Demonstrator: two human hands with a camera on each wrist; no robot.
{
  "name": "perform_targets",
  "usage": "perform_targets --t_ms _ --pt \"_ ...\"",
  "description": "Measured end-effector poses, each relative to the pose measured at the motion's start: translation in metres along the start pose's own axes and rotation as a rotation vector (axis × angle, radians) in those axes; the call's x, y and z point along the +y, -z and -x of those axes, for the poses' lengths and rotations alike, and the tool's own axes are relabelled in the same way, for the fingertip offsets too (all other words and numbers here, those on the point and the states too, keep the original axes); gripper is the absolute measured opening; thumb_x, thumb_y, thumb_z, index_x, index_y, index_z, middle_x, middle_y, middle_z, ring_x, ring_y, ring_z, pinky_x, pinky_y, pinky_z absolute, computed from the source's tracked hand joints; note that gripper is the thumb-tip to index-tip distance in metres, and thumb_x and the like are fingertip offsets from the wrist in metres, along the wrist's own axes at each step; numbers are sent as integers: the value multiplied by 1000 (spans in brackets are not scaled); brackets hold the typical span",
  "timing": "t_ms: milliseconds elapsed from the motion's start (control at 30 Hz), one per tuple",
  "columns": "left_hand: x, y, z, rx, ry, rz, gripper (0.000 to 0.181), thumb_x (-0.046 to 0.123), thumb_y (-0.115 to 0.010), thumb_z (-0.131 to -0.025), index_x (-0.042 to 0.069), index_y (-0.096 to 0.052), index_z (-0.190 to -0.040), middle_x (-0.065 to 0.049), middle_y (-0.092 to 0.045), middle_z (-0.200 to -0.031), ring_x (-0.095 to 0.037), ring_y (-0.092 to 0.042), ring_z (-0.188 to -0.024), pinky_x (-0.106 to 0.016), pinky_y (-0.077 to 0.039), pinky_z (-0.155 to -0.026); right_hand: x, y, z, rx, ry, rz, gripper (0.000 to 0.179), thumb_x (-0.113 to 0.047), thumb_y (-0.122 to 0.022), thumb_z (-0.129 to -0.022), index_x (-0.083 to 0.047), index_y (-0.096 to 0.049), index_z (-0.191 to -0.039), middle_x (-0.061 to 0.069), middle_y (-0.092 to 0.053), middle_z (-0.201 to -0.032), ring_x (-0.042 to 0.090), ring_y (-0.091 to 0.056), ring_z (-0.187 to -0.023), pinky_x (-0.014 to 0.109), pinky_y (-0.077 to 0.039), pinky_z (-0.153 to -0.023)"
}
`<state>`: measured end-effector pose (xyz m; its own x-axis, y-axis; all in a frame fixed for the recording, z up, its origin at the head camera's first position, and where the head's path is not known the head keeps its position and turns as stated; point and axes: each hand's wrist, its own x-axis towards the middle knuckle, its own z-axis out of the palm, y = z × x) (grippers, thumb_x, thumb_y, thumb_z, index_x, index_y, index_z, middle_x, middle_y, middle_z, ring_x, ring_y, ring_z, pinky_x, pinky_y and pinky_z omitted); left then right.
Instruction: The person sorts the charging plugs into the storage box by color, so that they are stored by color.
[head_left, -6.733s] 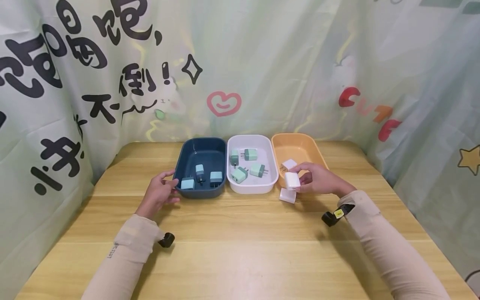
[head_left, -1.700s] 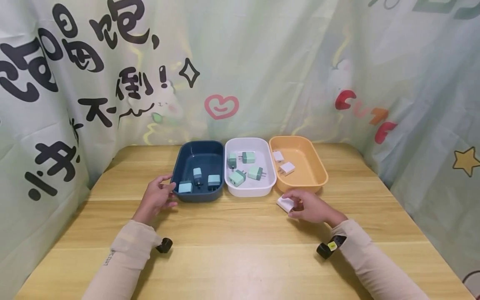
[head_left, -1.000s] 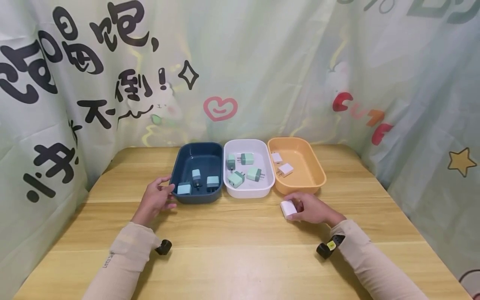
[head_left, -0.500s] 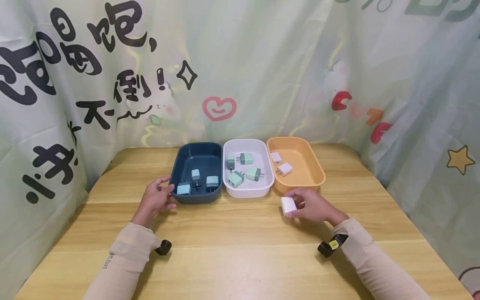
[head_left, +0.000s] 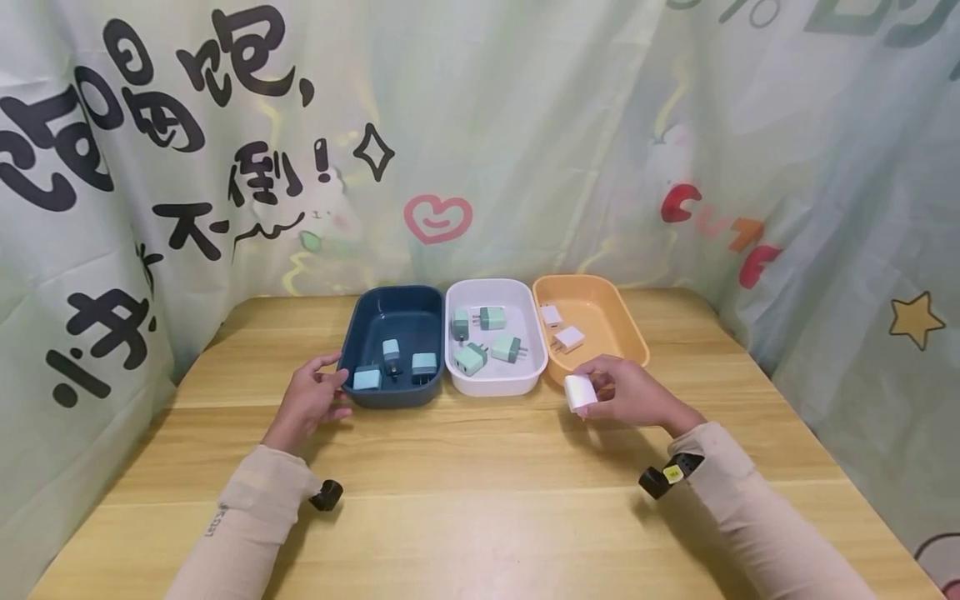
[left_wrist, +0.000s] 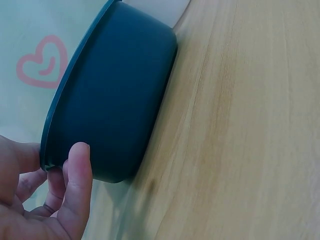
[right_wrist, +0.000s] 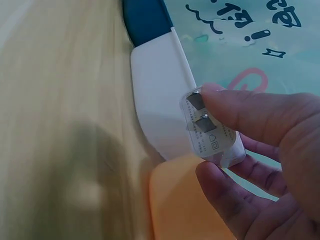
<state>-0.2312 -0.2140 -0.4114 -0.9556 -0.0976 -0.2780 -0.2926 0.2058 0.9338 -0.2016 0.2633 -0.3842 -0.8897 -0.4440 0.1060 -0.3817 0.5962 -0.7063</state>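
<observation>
In the head view my right hand [head_left: 633,396] pinches a white charger plug [head_left: 580,392] between thumb and fingers, just above the front edge of the orange tray [head_left: 603,312]. The right wrist view shows the charger's printed face [right_wrist: 214,132] with its metal prongs. Two more white chargers [head_left: 569,338] lie inside the orange tray at its left. At the far left my left hand [head_left: 309,404] grips the front left corner of the dark blue tray [head_left: 397,304]. In the left wrist view, the thumb is at its rim and fingers touch the outer wall [left_wrist: 115,95].
A white tray [head_left: 517,293] with several green chargers [head_left: 471,358] stands between the other two. Several light blue chargers [head_left: 423,364] lie in the dark blue tray. The wooden table [head_left: 480,500] extends toward me; a printed curtain [head_left: 525,150] hangs behind.
A white charger held over the orange tray earlier now lies inside it. My right hand has taken the other one from the table and raised it toward the tray. The left hand stays put.
</observation>
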Motion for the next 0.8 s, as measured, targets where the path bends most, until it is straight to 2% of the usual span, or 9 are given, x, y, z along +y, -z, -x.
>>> perform_targets --t_ms 400,800 --pt "0 -1 0 -4 8 8 51 18 -48 -103 19 -33 -152 -15 -44 -110 -24 -54 -83 -35 -60 -67 4 24 -14 53 4 58 50 -13 -87 -72 3 -63 -114 16 -59 -107 26 -64 -86 32 -59 -73" --pt "2 -1 2 4 4 -9 51 20 -46 -104 18 -32 -152 -16 -43 -115 -24 -53 -86 -34 -59 -68 11 38 -34 96 -47 79 52 -11 -87 -72 5 -61 -115 18 -61 -102 30 -64 -87 32 -59 -71"
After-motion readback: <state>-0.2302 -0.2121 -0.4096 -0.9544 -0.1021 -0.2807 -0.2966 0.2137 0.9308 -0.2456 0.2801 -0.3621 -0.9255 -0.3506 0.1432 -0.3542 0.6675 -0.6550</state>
